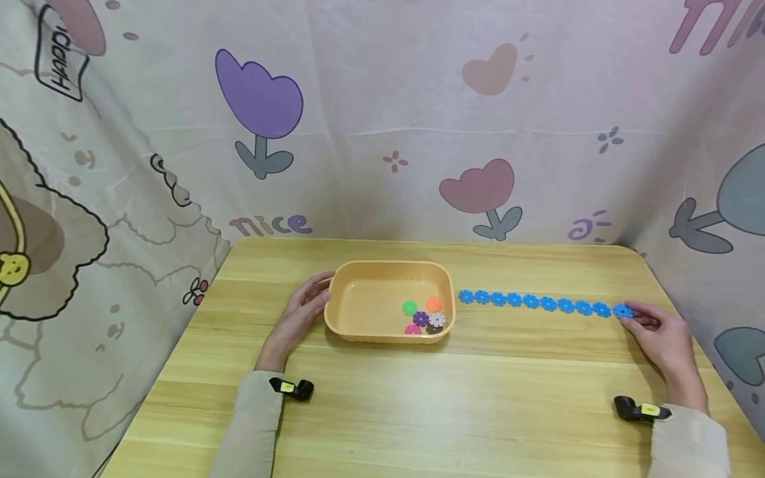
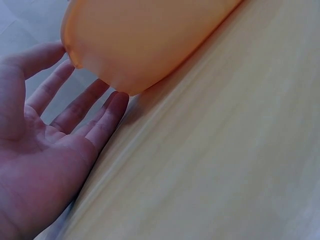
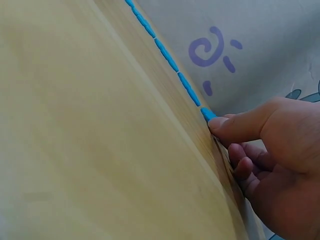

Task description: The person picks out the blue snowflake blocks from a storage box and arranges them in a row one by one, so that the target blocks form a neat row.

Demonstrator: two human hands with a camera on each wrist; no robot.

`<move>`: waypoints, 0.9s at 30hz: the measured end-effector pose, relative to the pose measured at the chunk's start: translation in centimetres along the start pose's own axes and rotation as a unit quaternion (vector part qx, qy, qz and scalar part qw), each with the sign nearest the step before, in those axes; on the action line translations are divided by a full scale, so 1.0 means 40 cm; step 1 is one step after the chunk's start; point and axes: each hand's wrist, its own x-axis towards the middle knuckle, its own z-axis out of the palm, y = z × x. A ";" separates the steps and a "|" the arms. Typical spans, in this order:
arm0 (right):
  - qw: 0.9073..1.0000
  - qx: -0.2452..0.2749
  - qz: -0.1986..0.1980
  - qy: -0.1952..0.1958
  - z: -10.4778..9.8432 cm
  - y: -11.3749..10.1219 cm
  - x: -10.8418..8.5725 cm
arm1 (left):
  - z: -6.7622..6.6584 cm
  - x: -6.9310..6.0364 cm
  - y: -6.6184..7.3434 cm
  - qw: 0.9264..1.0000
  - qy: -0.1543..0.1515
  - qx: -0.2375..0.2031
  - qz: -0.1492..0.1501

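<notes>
An orange-yellow plastic tray [image 1: 370, 299] sits on the table, with several small flower-shaped discs in its right end: green [image 1: 409, 308], orange [image 1: 433, 304], purple [image 1: 421, 319], white [image 1: 438, 319], pink [image 1: 413, 329] and a dark one. My left hand [image 1: 301, 315] touches the tray's left end with its fingertips, fingers loosely extended; the left wrist view shows bare palm below the tray's wall [image 2: 125, 50]. A row of blue flower discs [image 1: 531, 301] runs rightward from the tray. At its right end my right hand [image 1: 666, 335] pinches the last blue disc [image 3: 207, 114] between thumb and finger.
The wooden table [image 1: 478, 411] ends at a patterned cloth [image 1: 370, 99] hanging behind and at the sides. Both wrists carry a small black camera, the left one [image 1: 293, 388] and the right one [image 1: 642, 409].
</notes>
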 end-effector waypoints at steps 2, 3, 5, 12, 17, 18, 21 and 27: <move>1.000 -0.007 -0.001 -0.009 0.001 0.002 0.001 | -0.001 -0.001 0.001 1.000 -0.001 0.001 0.000; 1.000 -0.009 -0.001 -0.014 0.001 0.003 0.001 | -0.001 -0.001 0.002 1.000 -0.001 0.002 0.000; 1.000 -0.015 -0.001 -0.020 0.001 0.004 0.001 | -0.001 -0.002 0.001 1.000 -0.001 0.002 0.000; 0.999 -0.016 -0.010 -0.034 0.000 0.003 -0.001 | -0.005 -0.005 -0.002 1.000 0.002 -0.003 -0.002; 0.999 -0.015 -0.005 -0.043 0.001 -0.001 -0.001 | -0.008 -0.007 0.002 1.000 0.002 -0.002 0.001; 0.999 -0.014 -0.004 -0.046 0.001 -0.001 -0.001 | -0.008 -0.007 0.002 1.000 0.001 0.000 0.002; 0.999 -0.011 -0.001 -0.049 0.000 -0.001 0.001 | -0.009 -0.006 0.003 1.000 0.002 0.000 0.002; 0.999 -0.006 0.004 -0.046 -0.001 -0.002 -0.001 | -0.010 -0.007 0.002 1.000 -0.001 -0.002 0.001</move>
